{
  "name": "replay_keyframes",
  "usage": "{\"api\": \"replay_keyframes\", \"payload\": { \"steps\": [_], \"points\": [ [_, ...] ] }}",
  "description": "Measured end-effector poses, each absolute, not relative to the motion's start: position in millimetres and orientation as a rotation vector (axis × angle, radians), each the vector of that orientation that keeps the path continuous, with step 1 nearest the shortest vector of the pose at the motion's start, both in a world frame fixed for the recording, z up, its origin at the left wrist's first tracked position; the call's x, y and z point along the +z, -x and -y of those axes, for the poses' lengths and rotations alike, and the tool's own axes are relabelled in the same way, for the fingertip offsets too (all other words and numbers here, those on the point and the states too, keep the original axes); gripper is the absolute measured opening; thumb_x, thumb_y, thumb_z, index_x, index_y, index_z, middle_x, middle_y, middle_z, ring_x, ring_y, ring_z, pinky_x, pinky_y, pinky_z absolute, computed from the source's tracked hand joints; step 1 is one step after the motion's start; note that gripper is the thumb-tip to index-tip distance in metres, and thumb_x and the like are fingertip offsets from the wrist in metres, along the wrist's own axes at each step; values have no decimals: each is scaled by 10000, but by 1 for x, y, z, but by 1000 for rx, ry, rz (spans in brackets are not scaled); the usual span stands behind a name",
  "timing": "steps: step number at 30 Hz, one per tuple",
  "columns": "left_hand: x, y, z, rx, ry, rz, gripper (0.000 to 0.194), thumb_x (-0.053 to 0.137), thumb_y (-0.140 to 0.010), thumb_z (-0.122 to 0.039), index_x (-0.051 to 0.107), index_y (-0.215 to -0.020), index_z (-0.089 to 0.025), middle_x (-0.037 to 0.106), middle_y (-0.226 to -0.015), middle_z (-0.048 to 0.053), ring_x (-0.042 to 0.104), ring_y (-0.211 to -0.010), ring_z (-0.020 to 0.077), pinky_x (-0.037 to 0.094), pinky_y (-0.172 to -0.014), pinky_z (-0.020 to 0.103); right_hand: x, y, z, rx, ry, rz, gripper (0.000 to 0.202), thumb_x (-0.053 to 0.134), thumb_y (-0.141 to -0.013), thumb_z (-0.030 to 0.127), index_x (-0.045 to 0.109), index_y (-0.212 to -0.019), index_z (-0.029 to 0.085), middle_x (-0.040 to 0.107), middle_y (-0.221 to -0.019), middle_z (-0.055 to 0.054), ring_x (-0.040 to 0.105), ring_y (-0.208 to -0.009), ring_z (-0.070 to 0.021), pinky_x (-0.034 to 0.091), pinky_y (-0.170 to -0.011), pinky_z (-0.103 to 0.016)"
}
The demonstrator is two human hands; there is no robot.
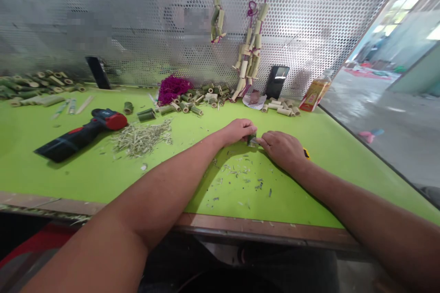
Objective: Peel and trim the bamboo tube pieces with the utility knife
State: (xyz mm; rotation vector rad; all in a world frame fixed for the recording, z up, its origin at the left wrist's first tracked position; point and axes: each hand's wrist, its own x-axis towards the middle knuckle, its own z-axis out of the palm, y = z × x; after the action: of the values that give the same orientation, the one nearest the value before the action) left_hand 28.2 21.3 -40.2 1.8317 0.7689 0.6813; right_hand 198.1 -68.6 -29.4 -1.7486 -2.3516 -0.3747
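Observation:
My left hand (239, 131) pinches a short piece of green bamboo (251, 137) against the green tabletop. My right hand (283, 148) is closed around a utility knife (306, 153); a bit of its yellow and black handle shows behind the palm. The thin blade reaches toward the bamboo piece, and whether it is cutting in cannot be made out. Small dark and pale shavings (237, 171) lie scattered on the table just in front of both hands.
A black and red power tool (85, 132) lies left beside a heap of pale shavings (142, 138). Along the perforated metal wall are bamboo pieces (213, 94), purple cord (174, 89), a phone (277, 81) and a bottle (315, 91). Strung bamboo (252, 48) hangs above.

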Motion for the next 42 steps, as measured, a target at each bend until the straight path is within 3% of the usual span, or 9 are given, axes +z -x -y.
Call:
{"api": "replay_keyframes", "payload": {
  "steps": [11,23,32,42],
  "points": [
    [-38,-28,-20,673,-1843,-772,244,532,-828,-368,530,-739,-141,490,-562,-34,449,-511,66,362,-520,202,-23,-194,72,-251,1795,2445,513,259,-960,509,647,-797,215,664,-782,-40,560,-699,-161,291,-607,-287],
    [-40,-28,-21,671,-1853,-746,261,536,-819,-385,520,-737,-137,478,-583,-34,436,-518,61,364,-518,197,-26,-197,70,-348,1783,2366,491,263,-974,473,634,-803,200,660,-812,-55,563,-769,-165,295,-619,-282],
    [-40,-29,-20,699,-1843,-806,247,514,-836,-368,521,-731,-144,462,-547,-38,415,-491,63,335,-493,195,-21,-191,77,-150,1659,2598,532,245,-958,535,645,-821,211,664,-792,-46,570,-722,-161,328,-645,-286],
    [-38,-28,-20,654,-1867,-739,277,538,-812,-404,519,-724,-142,471,-571,-41,426,-523,66,345,-525,199,-27,-198,70,-396,1792,2303,489,263,-972,481,625,-793,207,658,-809,-49,559,-744,-166,272,-591,-293]
  ]
}}
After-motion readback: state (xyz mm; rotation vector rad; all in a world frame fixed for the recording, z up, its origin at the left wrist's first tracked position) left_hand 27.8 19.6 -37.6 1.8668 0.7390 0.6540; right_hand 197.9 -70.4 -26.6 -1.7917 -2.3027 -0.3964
